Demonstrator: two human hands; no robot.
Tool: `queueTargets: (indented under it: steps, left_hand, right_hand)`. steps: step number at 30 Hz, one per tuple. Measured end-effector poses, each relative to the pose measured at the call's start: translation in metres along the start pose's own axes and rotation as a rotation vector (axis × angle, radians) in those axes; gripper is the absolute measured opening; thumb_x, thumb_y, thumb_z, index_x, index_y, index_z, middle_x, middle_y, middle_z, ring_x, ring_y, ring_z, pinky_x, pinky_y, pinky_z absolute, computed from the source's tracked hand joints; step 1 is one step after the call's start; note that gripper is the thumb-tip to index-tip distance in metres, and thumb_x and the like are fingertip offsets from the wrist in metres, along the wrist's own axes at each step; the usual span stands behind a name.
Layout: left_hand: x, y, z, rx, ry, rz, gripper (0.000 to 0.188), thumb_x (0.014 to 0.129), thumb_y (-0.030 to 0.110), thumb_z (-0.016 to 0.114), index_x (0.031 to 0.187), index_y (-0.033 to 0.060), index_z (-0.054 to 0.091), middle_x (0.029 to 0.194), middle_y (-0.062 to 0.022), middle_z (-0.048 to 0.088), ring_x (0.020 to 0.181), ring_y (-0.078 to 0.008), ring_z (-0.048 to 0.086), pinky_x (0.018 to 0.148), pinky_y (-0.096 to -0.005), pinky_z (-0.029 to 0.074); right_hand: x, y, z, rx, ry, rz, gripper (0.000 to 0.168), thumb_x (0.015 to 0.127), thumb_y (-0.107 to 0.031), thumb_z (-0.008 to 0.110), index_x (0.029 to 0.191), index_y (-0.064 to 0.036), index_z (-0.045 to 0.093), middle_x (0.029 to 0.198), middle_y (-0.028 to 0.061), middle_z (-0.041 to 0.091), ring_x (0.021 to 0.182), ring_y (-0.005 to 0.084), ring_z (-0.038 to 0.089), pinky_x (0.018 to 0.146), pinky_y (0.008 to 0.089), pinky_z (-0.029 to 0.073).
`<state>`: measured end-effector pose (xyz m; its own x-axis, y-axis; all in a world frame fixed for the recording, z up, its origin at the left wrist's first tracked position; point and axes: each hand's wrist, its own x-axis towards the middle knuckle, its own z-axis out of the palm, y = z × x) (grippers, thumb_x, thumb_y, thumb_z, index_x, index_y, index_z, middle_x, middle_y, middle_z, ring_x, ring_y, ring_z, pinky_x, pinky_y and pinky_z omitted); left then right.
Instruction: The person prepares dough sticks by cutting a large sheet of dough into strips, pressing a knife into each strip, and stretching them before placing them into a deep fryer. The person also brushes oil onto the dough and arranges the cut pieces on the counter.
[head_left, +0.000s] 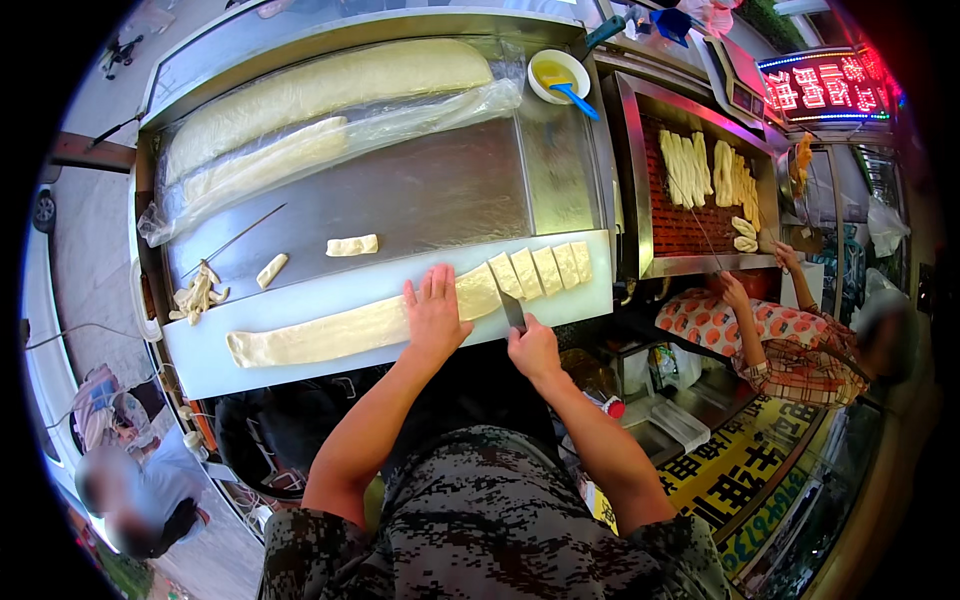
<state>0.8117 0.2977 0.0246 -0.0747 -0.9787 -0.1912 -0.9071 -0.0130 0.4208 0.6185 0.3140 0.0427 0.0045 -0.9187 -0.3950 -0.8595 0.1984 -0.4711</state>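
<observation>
A long flat strip of dough (322, 333) lies along a white cutting board (202, 375). My left hand (437, 311) rests flat on it, fingers pointing away from me. My right hand (535, 349) grips a knife (513, 309), its blade at the strip's right part, beside several cut dough pieces (547, 270) in a row. Beyond the board, a short dough piece (352, 245) and a smaller one (272, 271) lie on the metal worktop (420, 180). A heap of dough scraps (197, 294) sits at the left, by a thin stick (240, 236).
Large dough slabs (330, 82) lie under plastic film at the back. A white bowl (559, 75) holds yellow liquid and a blue-handled brush (577, 101). At right, a co-worker (795, 345) holds thin sticks over a fryer (645, 187) with dough strips. People (150, 487) are at lower left.
</observation>
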Motion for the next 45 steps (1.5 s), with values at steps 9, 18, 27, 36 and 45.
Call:
queueTargets:
  steps: [9,18,27,36,45]
  left_hand:
    - [-0.008,-0.021,-0.003,0.030,0.010,0.003,0.105,0.058,0.034,0.083,0.144,0.0004,0.032,0.145,-0.0126,0.037,0.134,-0.0292,0.036,0.108,-0.0617,0.024]
    - [-0.013,-0.026,-0.008,0.006,0.037,-0.009,0.103,0.058,0.035,0.083,0.142,0.0003,0.035,0.144,-0.0129,0.037,0.134,-0.0294,0.035,0.108,-0.0615,0.025]
    - [-0.023,-0.046,-0.020,0.028,-0.053,-0.058,0.103,0.060,0.037,0.083,0.143,0.0010,0.033,0.146,-0.0114,0.035,0.136,-0.0284,0.034,0.110,-0.0619,0.022]
    - [-0.026,-0.053,-0.021,0.032,0.008,-0.061,0.107,0.057,0.038,0.085,0.143,0.0012,0.033,0.146,-0.0123,0.036,0.135,-0.0300,0.035,0.109,-0.0629,0.023]
    - [-0.033,-0.060,-0.021,0.064,0.042,-0.039,0.101,0.062,0.039,0.081,0.142,-0.0002,0.035,0.144,-0.0123,0.039,0.135,-0.0291,0.036,0.108,-0.0637,0.024]
  right_hand:
    - [0.055,-0.070,0.009,-0.052,-0.071,0.039,0.020,0.079,-0.011,0.055,0.092,0.001,0.062,0.080,0.0278,0.065,0.078,0.0444,0.064,0.072,0.0506,0.052]
    - [-0.003,-0.024,0.022,-0.013,-0.050,-0.019,0.018,0.084,-0.016,0.055,0.092,0.000,0.058,0.078,0.0262,0.065,0.076,0.0448,0.064,0.071,0.0530,0.051]
    - [0.046,-0.090,0.034,-0.041,-0.084,-0.004,0.020,0.080,-0.013,0.055,0.090,0.004,0.060,0.078,0.0285,0.065,0.077,0.0462,0.063,0.070,0.0523,0.052]
    - [-0.012,-0.052,0.036,-0.002,-0.087,-0.009,0.020,0.081,-0.014,0.057,0.091,0.003,0.059,0.075,0.0267,0.064,0.074,0.0455,0.063,0.069,0.0524,0.051]
    - [0.028,-0.126,0.055,0.031,-0.117,-0.018,0.020,0.078,-0.011,0.057,0.093,0.001,0.063,0.080,0.0261,0.066,0.079,0.0436,0.064,0.072,0.0509,0.052]
